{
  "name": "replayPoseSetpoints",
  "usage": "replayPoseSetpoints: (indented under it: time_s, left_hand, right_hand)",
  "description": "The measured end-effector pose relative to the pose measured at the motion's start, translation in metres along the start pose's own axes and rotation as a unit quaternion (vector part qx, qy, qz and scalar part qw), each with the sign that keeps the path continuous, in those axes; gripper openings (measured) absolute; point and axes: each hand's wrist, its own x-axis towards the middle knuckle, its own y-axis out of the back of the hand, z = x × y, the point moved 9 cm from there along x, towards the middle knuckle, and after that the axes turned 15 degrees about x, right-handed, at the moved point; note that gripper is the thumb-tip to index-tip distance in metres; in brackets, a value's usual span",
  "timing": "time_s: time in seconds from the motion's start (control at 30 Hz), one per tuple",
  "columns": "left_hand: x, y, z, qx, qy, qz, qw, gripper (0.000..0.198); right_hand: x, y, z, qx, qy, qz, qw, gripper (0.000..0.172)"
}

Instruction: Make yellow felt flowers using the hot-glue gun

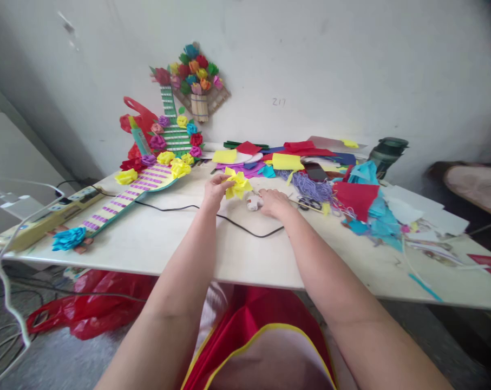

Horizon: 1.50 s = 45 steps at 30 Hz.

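My left hand [215,190] pinches a yellow paper flower [237,184] with ruffled petals, holding it just above the table. To its right, my right hand [273,202] lies low over the tabletop, fingers closed at the edge of a small white roll-like object [253,202] with reddish marks. The hand partly hides that object, and its exact kind is unclear. Black-handled scissors [309,203] lie right of my right hand, along with a thin stick [298,202] whose near end passes behind the hand.
On the left lies a guitar-shaped craft [125,198] with paper roses; a green one [176,135] leans on the wall. Paper sheets [288,161], purple shreds [314,187] and a dark bottle [387,154] are at the back right. A black cable [176,209] crosses the table; a power strip [46,222] sits left.
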Motion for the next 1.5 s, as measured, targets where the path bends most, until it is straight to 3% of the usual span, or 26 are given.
replayPoseSetpoints:
  time_s: [0.17,0.3,0.43,0.53,0.63,0.77,0.87,1.33,1.5]
  left_hand:
    - [-0.001,-0.001,0.001,-0.019,0.002,0.009,1.0,0.05]
    - [0.001,0.001,-0.001,-0.019,0.0,0.018,1.0,0.048]
    - [0.003,0.003,-0.002,-0.017,-0.001,0.031,0.999,0.045]
    - [0.003,0.003,-0.002,-0.011,-0.002,0.031,0.999,0.043]
    - [0.002,0.002,-0.002,-0.006,-0.004,0.026,1.0,0.043]
    - [0.002,0.0,-0.002,-0.013,-0.006,0.016,1.0,0.046]
    - [0.002,-0.002,-0.001,-0.021,-0.008,0.007,1.0,0.047]
    - [0.003,0.0,-0.001,-0.004,-0.025,0.02,0.999,0.043]
    - [0.003,-0.002,-0.001,-0.002,-0.031,0.021,0.999,0.041]
  right_hand:
    - [0.002,0.003,0.002,0.0,-0.01,0.027,1.0,0.044]
    - [0.0,0.028,0.022,0.03,-0.049,0.118,0.991,0.034]
    - [0.002,0.045,0.052,0.162,-0.086,0.2,0.962,0.034]
    - [0.009,0.044,0.07,0.282,-0.095,0.231,0.926,0.031]
    - [0.015,0.038,0.076,0.428,-0.074,0.228,0.871,0.021]
    - [0.016,0.034,0.061,0.589,0.003,0.167,0.791,0.018]
    - [0.011,0.037,0.044,0.629,0.062,0.125,0.765,0.026]
    - [0.007,0.036,0.027,0.596,0.095,0.092,0.792,0.036]
    - [0.001,0.041,0.023,0.555,0.077,0.109,0.821,0.035]
